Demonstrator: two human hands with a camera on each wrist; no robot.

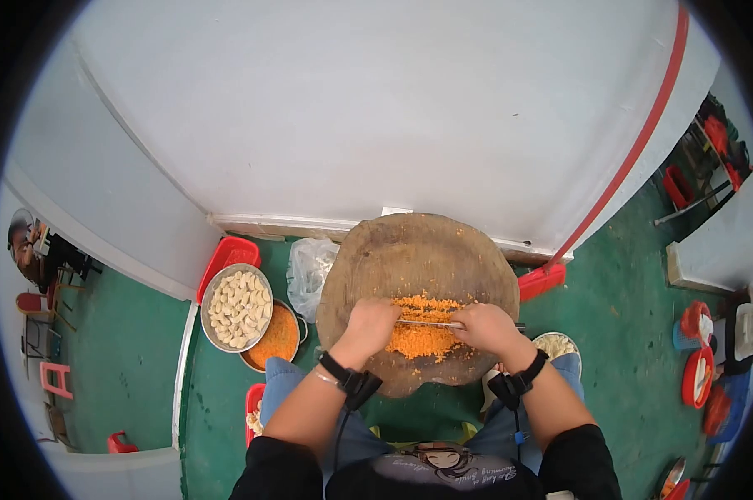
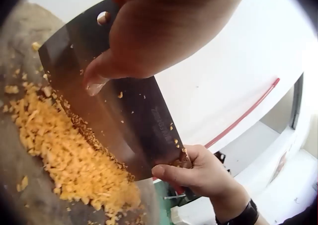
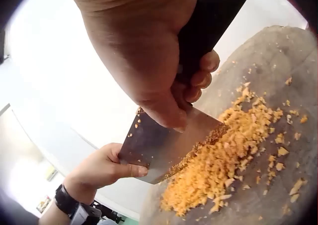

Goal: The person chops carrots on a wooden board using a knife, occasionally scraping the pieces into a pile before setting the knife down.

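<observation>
Block = round wooden chopping block (image 1: 410, 250), landmark for everything below. Cleaver (image 1: 426, 322) is on its near half, blade edge down in a heap of chopped orange bits (image 1: 426, 340); more crumbs scattered around the heap.

Left hand (image 1: 372, 325): closed in a pinch on the blade's far end, thumb pressed flat on the face. Right hand (image 1: 489, 327): wrapped round the black handle (image 3: 208, 31), thumb down on the blade. Both wrists wear black straps.

Containers, relative to block:
- left: metal bowl (image 1: 210, 329), full of pale curved pieces; overlaps a pot (image 1: 300, 325) holding orange stuff, too small to tell what exactly.
- just left, nearer than those two: clear plastic bag (image 1: 310, 279), pale contents, unclear.
- near left: red tub (image 1: 252, 398) with pale pieces, partly hidden by a leg.
- near right: bowl (image 1: 557, 334) of pale bits, partly behind the knee.
- right, just beside: red container (image 1: 543, 282), contents can't tell.
</observation>
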